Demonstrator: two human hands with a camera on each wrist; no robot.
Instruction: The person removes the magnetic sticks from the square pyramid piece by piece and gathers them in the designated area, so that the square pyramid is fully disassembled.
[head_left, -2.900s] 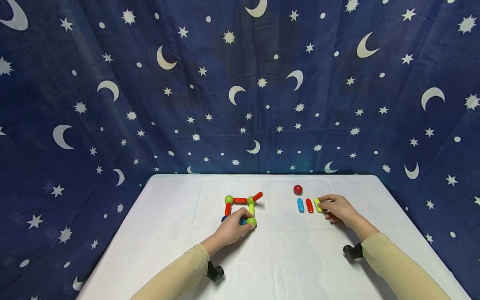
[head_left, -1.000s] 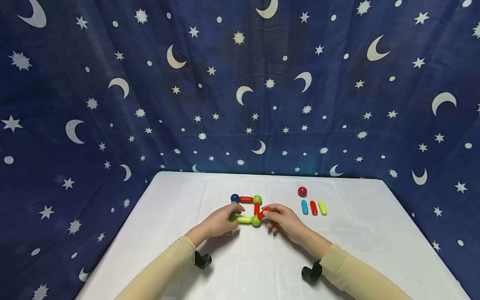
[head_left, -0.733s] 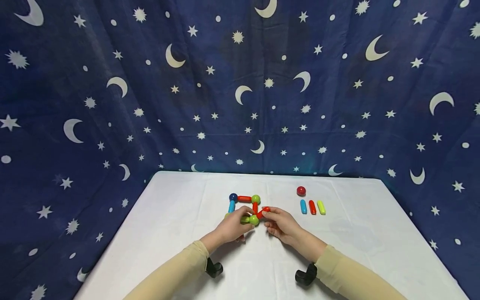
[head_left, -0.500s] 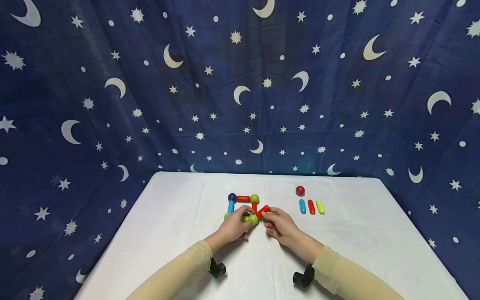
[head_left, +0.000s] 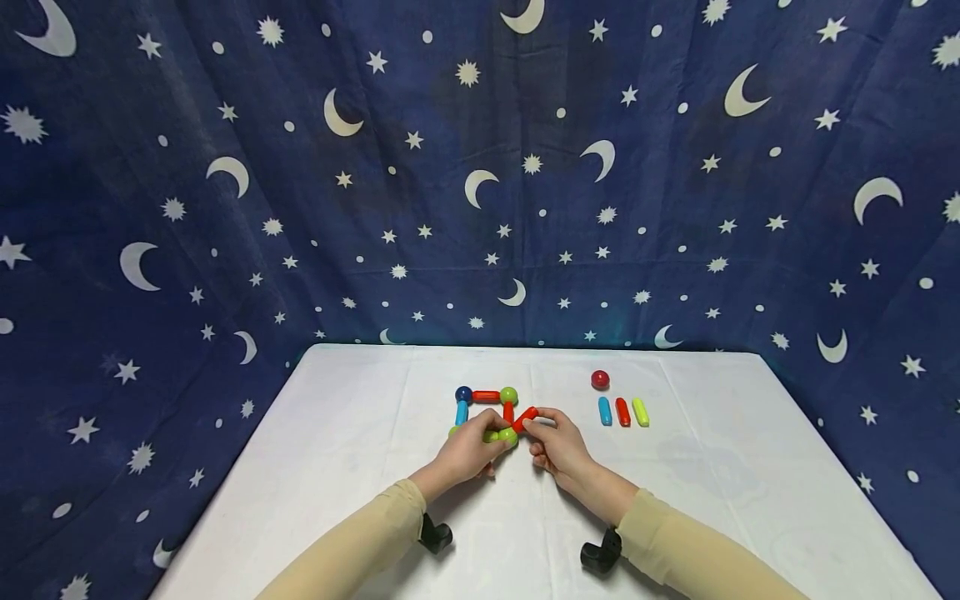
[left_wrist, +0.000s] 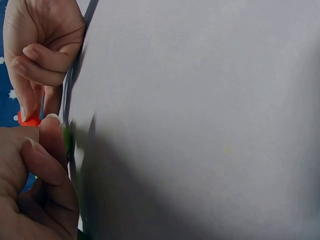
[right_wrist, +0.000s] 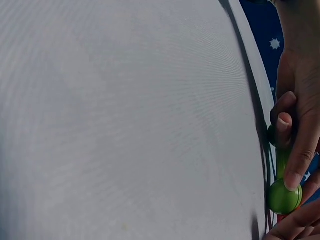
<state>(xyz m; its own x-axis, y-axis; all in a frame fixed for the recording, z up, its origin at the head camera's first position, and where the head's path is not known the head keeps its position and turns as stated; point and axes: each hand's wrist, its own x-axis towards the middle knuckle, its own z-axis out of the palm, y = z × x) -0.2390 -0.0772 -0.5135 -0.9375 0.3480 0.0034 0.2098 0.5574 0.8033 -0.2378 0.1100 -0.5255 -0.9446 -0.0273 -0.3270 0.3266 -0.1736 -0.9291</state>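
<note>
A square of magnetic rods and balls lies on the white table. Its far side has a dark blue ball (head_left: 463, 394), a red rod (head_left: 486, 396) and a green ball (head_left: 509, 396). A light blue rod (head_left: 461, 413) forms the left side. My left hand (head_left: 467, 452) pinches the near right green ball (head_left: 508, 437), its thumb on it in the right wrist view; the fingers partly hide the yellow-green rod (head_left: 491, 437). Between thumb and fingers, my right hand (head_left: 564, 454) pinches a slanting red rod (head_left: 526, 418). That rod's lower end is at this ball; whether they touch, I cannot tell.
To the right lie a loose light blue rod (head_left: 604, 411), a red rod (head_left: 622, 412) and a yellow-green rod (head_left: 640, 412), side by side. A dark red ball (head_left: 600, 380) sits behind them. A star-patterned blue cloth (head_left: 420, 183) hangs around the table.
The square has turned about a quarter clockwise, bringing the slanting red rod to the near right corner. My right hand has left the loose yellow-green rod and moved left to that red rod.
</note>
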